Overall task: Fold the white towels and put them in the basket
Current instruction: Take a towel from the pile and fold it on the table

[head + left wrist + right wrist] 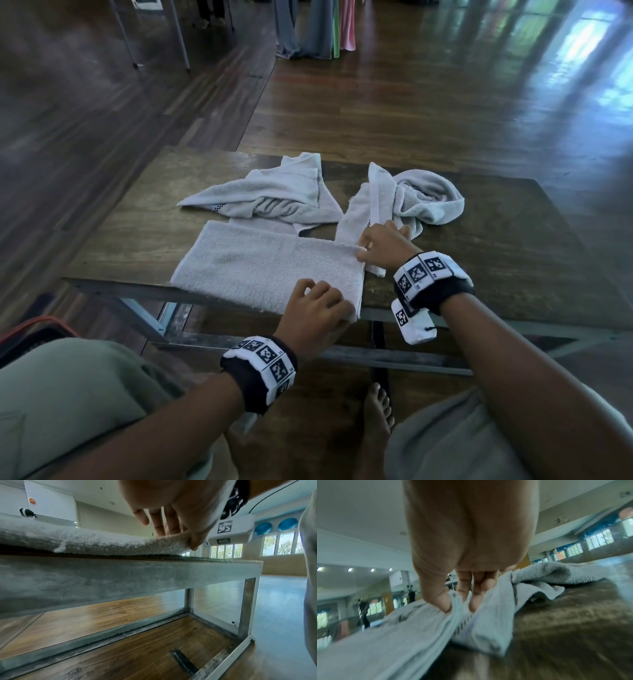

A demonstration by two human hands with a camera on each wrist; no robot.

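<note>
A white towel [260,263] lies folded flat on the near part of the low wooden table [513,246]. My left hand [318,305] pinches its near right corner [181,540] at the table's front edge, thumb under, fingers on top. My right hand [383,246] pinches the far right corner of the same towel [452,605] between thumb and fingers. Two more white towels lie crumpled behind: one [270,195] at the back left, one [411,198] at the back right, its near end close to my right hand. A dark basket with an orange rim [37,330] shows at the lower left.
The table stands on a metal frame [247,608] over a wooden floor. My knees and a bare foot [376,411] sit under its near edge. Hanging cloths [315,27] and chair legs [154,34] stand far behind.
</note>
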